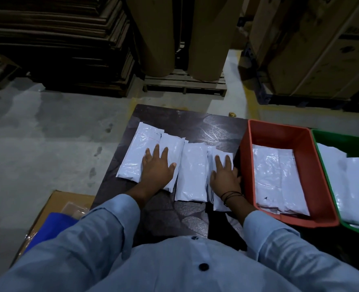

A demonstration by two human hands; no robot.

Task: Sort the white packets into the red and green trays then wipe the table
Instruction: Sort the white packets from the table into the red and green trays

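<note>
Several white packets lie side by side on the dark table (187,121). My left hand (156,167) rests flat, fingers spread, on the second packet from the left (172,144), with the leftmost packet (136,150) beside it. The middle packet (192,173) lies untouched between my hands. My right hand (224,175) presses flat on the rightmost packet (220,202), close to the red tray's wall. The red tray (265,127) at the table's right holds white packets (277,178). The green tray (330,133) beyond it, cut by the frame edge, also holds white packets (351,186).
A cardboard box (56,199) with a blue item (54,222) sits on the floor left of the table. Behind the table stand a wooden pallet (184,83) with large brown rolls, stacked cardboard sheets (58,43) and big cartons (313,49). Grey concrete floor lies to the left.
</note>
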